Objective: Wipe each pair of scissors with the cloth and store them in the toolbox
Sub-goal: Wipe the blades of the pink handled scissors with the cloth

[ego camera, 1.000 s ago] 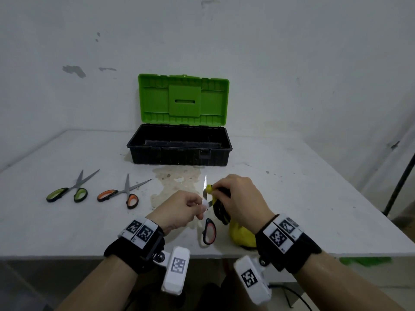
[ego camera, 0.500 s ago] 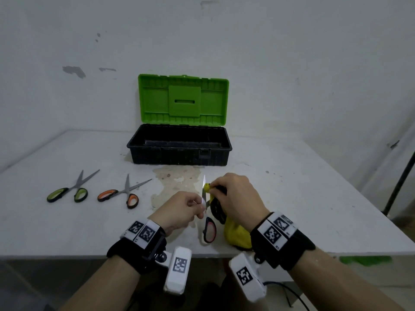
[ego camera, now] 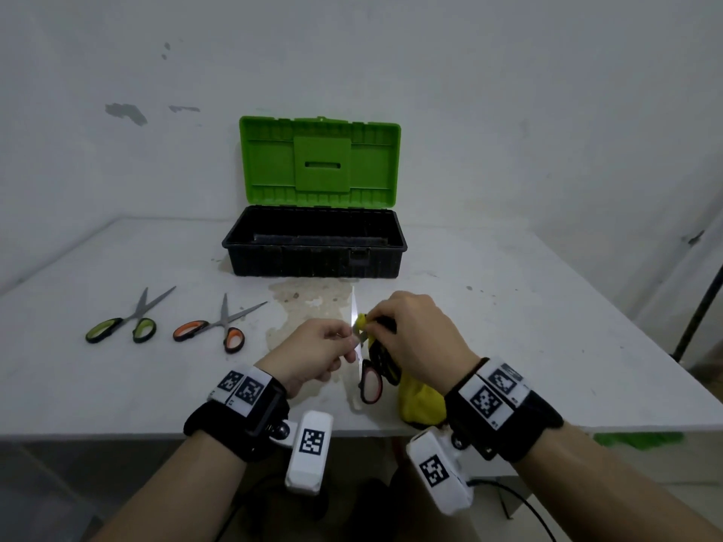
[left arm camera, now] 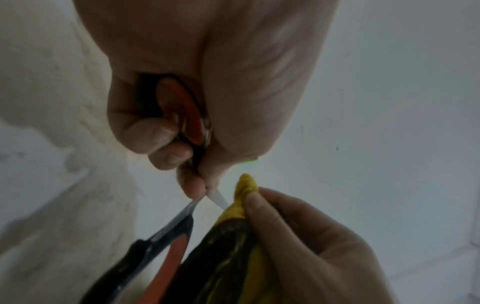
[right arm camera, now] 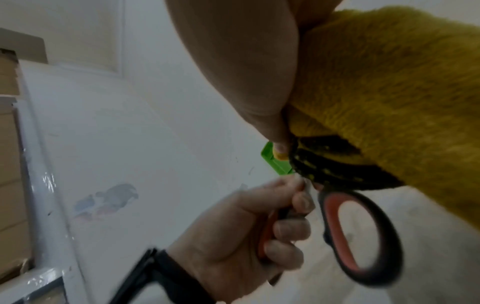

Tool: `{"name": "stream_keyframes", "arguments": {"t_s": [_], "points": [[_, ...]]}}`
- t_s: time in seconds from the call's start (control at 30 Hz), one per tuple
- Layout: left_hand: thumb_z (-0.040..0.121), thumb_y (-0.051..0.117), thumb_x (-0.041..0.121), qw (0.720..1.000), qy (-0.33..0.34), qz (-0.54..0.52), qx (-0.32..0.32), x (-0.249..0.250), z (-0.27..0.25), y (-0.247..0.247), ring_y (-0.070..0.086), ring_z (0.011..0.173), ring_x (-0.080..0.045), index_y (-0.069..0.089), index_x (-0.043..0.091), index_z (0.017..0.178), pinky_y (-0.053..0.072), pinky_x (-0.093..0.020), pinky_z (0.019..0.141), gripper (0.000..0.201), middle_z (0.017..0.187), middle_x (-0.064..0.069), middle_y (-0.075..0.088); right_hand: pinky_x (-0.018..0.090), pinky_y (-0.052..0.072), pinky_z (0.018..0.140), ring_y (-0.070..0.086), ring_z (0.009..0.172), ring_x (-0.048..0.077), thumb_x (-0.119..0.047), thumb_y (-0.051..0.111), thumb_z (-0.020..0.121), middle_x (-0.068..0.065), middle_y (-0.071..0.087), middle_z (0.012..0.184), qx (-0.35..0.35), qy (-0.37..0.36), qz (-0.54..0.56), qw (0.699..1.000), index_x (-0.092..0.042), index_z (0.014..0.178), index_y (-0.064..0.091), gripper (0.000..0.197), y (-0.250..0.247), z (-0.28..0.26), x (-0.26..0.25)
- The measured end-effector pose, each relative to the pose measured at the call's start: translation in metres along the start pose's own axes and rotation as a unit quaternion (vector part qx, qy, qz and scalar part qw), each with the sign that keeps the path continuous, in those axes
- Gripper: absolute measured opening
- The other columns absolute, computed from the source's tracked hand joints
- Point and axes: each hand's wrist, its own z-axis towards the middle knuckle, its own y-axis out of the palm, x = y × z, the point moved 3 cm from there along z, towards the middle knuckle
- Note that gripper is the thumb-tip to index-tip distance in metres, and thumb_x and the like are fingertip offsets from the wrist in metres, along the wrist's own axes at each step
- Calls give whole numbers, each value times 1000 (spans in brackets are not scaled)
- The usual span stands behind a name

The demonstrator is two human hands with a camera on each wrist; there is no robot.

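Observation:
My left hand (ego camera: 319,352) grips one handle of the red-and-black scissors (ego camera: 371,385) above the table's front edge, with the blades spread open. The other handle loop (right arm camera: 359,235) hangs free. My right hand (ego camera: 418,338) holds the yellow cloth (ego camera: 420,400) and pinches a fold of it (left arm camera: 242,197) round one blade; a bright blade tip (ego camera: 354,307) sticks up beside it. The black toolbox (ego camera: 315,244) stands open behind, its green lid (ego camera: 319,160) upright. Green-handled scissors (ego camera: 125,320) and orange-handled scissors (ego camera: 219,326) lie on the table to the left.
The white table (ego camera: 508,326) has a brownish stain (ego camera: 309,303) in front of the toolbox. A white wall stands close behind. A dark pole (ego camera: 700,314) leans at the right edge. Cables lie on the floor below the table's front edge.
The right hand with the cloth has shifted slightly along the blade, and both hands moved a little left and away. The scissors on the table and the toolbox have not moved.

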Motion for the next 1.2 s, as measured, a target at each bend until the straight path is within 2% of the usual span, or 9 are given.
{"name": "stream_keyframes", "arguments": {"t_s": [0.17, 0.3, 0.47, 0.63, 0.8, 0.9, 0.97, 1.1, 1.2], "points": [[99, 53, 10, 1000, -1, -20, 6, 3, 1, 1, 40, 51, -10, 62, 12, 80, 31, -21, 44, 22, 70, -2, 63, 36, 53, 69, 58, 88, 18, -35, 46, 100, -4, 55, 102, -47, -30, -65, 996, -26, 107, 69, 25, 9, -8, -8], [98, 56, 13, 999, -4, -29, 31, 1, 1, -3, 40, 52, -12, 62, 11, 77, 31, -22, 44, 22, 70, -4, 63, 32, 51, 66, 58, 89, 17, -37, 46, 100, -4, 55, 101, -107, -74, -91, 987, -32, 111, 68, 26, 9, -16, -11], [98, 56, 16, 999, 11, 4, 44, 4, 1, -2, 42, 53, -13, 63, 10, 81, 33, -23, 46, 19, 64, -1, 58, 28, 37, 59, 55, 85, 18, -30, 47, 100, -3, 51, 98, -83, -100, -117, 985, -29, 111, 66, 22, 9, -11, -18], [97, 55, 18, 998, 8, 30, 55, 1, 0, 1, 41, 53, -15, 59, 16, 73, 32, -25, 47, 25, 61, -1, 55, 28, 34, 59, 56, 85, 18, -29, 49, 99, -4, 49, 98, -130, -132, -131, 974, -31, 111, 68, 22, 15, -21, -19], [97, 53, 14, 999, 6, 11, 51, 3, -1, 4, 39, 51, -13, 58, 13, 75, 31, -23, 46, 22, 61, -1, 54, 28, 34, 58, 54, 80, 18, -33, 44, 101, -2, 52, 100, -83, -108, -118, 984, -30, 117, 62, 24, 12, -17, -17], [98, 54, 14, 998, 4, -10, 56, 1, 2, 2, 39, 50, -13, 58, 12, 75, 29, -23, 44, 23, 62, -3, 55, 28, 37, 58, 49, 76, 15, -30, 47, 99, -3, 51, 99, -123, -118, -135, 976, -28, 109, 67, 23, 19, -23, -15], [98, 55, 15, 997, -5, -43, 60, -2, 3, 2, 38, 49, -12, 58, 10, 78, 29, -22, 43, 21, 64, -3, 56, 30, 44, 61, 54, 81, 16, -33, 44, 99, -4, 52, 99, -131, -107, -106, 980, -28, 107, 68, 26, 15, -24, -15], [100, 53, 20, 992, -25, -106, 57, -3, 3, 3, 42, 48, -11, 61, 10, 81, 30, -22, 42, 23, 62, 0, 47, 32, 52, 67, 59, 87, 17, -40, 46, 99, -5, 55, 103, -44, -72, -61, 995, -26, 110, 68, 28, 2, -16, -12], [100, 54, 23, 988, -37, -136, 62, -3, 2, 5, 44, 49, -11, 65, 14, 80, 29, -21, 40, 24, 62, 1, 45, 30, 50, 65, 58, 87, 16, -40, 46, 100, -4, 54, 103, -32, -52, -82, 995, -23, 109, 67, 29, 7, -10, -10]]}}
